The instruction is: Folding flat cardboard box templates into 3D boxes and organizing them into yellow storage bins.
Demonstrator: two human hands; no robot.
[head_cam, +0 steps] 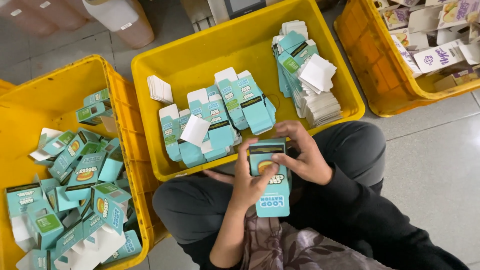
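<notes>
Over my lap, between my knees, I've got a teal carton (272, 185) in both hands, its long axis running straight away from me toward the middle yellow crate (200, 55). My left hand (250, 182) is closed around the carton's left edge, thumb pressed on its face; my right hand (305, 157) curls over the far end, fingertips pinching the top flap, so the right is the nearer one to that flap. Just beyond, flat teal blanks (220, 120) lie along the crate's near edge, white inserts (320, 95) stacked at its right side. Folded cartons (80, 185) pile up in the left crate (120, 95); another crate (360, 45) sits far right.
</notes>
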